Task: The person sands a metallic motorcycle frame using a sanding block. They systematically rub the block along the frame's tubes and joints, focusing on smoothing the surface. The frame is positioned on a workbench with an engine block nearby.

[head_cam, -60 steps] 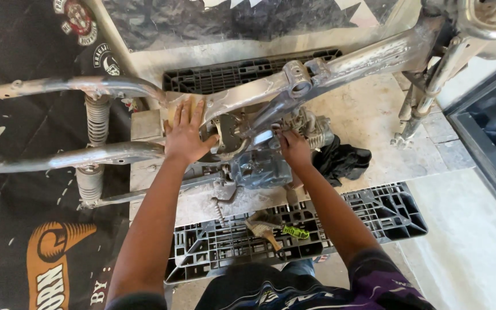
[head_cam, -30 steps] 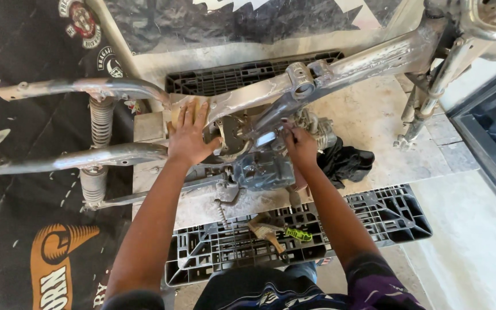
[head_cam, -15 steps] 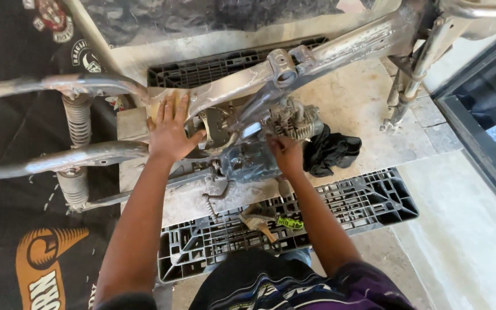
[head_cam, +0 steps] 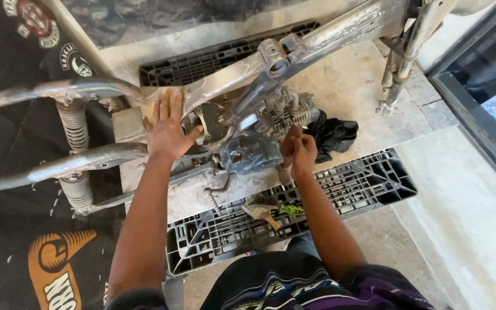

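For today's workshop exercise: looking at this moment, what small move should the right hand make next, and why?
Probably grip the engine more firmly: the right hand only touches its side with fingers curled, while the left hand lies flat, bracing the frame.

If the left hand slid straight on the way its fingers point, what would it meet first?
The left hand lies flat, fingers pointing up the picture. Straight ahead it would probably meet the bare metal frame tube crossing above its fingertips, then the black plastic grid behind it; depth is unclear.

Pale stone floor [head_cam: 466, 218] in daylight, black plastic grid pallets [head_cam: 368, 183] on it, a dark printed banner [head_cam: 12, 247] left, dark-framed glass [head_cam: 489, 74] right.
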